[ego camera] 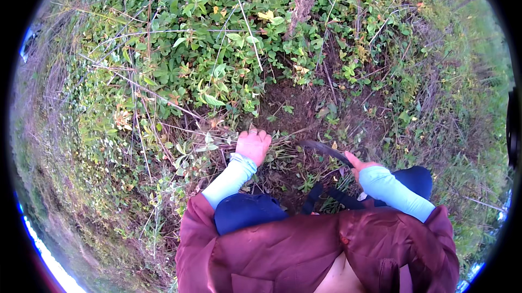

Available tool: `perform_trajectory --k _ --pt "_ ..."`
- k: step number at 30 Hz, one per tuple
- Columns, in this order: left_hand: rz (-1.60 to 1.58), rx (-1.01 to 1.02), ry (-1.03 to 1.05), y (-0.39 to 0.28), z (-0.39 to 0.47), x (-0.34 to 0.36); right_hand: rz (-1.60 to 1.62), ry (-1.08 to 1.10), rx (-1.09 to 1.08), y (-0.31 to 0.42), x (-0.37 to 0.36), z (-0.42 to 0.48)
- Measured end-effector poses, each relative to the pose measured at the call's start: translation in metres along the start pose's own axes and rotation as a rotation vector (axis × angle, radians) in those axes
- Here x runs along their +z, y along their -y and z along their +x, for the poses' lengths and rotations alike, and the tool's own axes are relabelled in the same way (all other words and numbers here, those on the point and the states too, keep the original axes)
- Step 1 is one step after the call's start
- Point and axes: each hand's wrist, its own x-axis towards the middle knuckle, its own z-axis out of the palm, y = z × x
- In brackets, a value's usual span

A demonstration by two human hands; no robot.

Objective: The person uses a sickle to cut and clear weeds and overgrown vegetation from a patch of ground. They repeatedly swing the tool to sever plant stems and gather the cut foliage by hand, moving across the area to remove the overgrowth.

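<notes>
My left hand (253, 146) is closed around a bunch of leafy plant stems (212, 141) low over the ground. The stems stick out on both sides of the fist. In my right hand (359, 166) is a sickle (324, 148), its dark curved blade pointing left toward the cut ends of the stems. Blade and left hand are apart. The sickle's handle is mostly hidden by the hand. Bare brown soil (301, 103) lies just beyond both hands, with loose cut stalks (281, 154) strewn nearer to me.
Dense green ground cover (175, 60) spreads ahead and to the left, crossed by long dry stalks (246, 20). A withered brown plant (302, 1) hangs at the top. My knees in dark blue trousers (248, 212) are bent close behind the hands. Grass (461, 130) grows to the right.
</notes>
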Motion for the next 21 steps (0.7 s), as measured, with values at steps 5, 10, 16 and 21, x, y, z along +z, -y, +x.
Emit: perform_trajectory --k 5,10,16,21 --pt "0.023 0.085 -0.118 0.003 -0.038 -0.011 0.202 -0.3 -0.111 0.021 -0.017 0.009" --pt "0.185 0.003 0.042 0.004 -0.047 -0.006 0.281 -0.158 -0.162 0.049 -0.017 0.062" --pt "0.264 -0.159 0.033 0.005 -0.032 0.006 0.093 -0.279 -0.268 0.026 0.007 0.053" --pt "0.117 -0.215 0.179 0.011 -0.019 0.016 0.08 -0.246 -0.281 0.022 0.005 0.041"
